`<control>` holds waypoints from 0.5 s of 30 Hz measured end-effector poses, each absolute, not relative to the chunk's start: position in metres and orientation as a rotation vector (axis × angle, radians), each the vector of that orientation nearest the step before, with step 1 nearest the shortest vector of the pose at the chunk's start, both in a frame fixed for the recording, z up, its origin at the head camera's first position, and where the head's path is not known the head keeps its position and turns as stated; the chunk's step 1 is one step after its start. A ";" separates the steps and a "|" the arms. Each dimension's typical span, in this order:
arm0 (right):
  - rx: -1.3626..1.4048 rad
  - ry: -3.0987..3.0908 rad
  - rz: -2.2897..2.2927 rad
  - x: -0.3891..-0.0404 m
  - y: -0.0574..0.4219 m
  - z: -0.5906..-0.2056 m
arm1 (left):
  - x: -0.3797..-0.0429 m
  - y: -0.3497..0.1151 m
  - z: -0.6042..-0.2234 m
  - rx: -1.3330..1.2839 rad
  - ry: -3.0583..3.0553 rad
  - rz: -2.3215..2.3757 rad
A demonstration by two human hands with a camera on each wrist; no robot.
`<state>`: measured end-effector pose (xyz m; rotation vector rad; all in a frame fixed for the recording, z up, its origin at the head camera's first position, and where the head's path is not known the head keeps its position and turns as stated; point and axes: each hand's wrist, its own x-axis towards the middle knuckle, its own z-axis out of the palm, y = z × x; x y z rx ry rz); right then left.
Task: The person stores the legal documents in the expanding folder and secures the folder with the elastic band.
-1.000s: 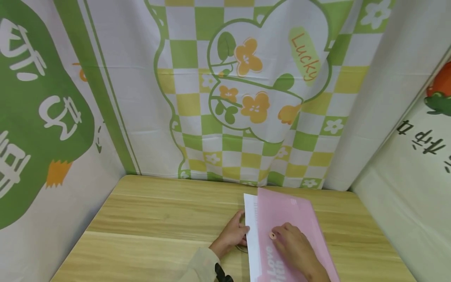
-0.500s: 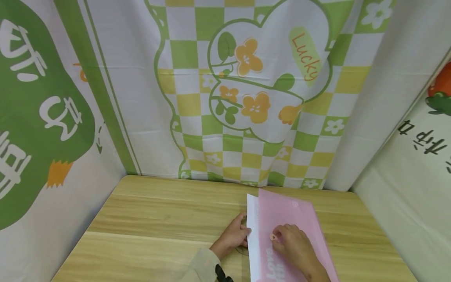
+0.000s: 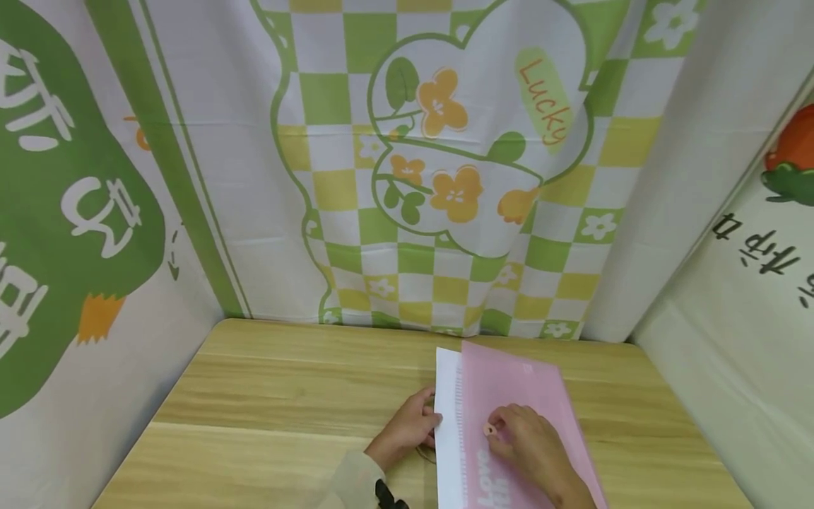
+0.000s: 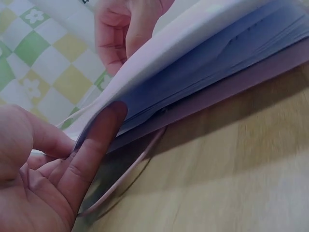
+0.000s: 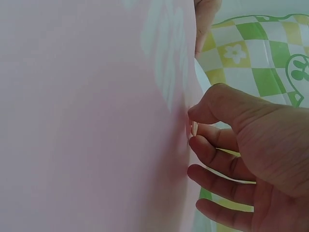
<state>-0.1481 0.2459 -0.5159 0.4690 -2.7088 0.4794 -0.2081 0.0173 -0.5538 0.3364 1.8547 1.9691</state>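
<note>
A translucent pink folder (image 3: 528, 385) with white lettering lies on the table, and a strip of white paper (image 3: 448, 396) shows along its left side. With thumb and fingers my left hand (image 3: 410, 424) pinches the edge of the white layer. Bluish-looking sheets (image 4: 217, 67) lie between the covers in the left wrist view. My right hand (image 3: 534, 445) is over the folder's front, thumb and forefinger pinching a small pale round button (image 3: 490, 429). Its other fingers are loosely bent near the cover. A thin cord (image 4: 128, 171) loops out below the left hand.
The wooden table (image 3: 286, 396) reaches back to a green-and-yellow checked curtain (image 3: 445, 212) printed with flowers. White printed cloths hang at the left and right sides. A black strap (image 3: 388, 495) is on the left sleeve (image 3: 356, 477).
The head view has shifted slightly. More of the white strip shows beside the pink cover than half a second ago. Both hands keep their holds.
</note>
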 end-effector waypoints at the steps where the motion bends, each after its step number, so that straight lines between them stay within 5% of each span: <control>1: 0.477 -2.706 0.475 -0.148 0.246 -0.516 | -0.208 0.015 -0.553 0.342 1.850 1.969; 15: 0.608 -2.615 0.472 -0.148 0.249 -0.512 | -0.213 0.005 -0.550 0.372 1.779 1.940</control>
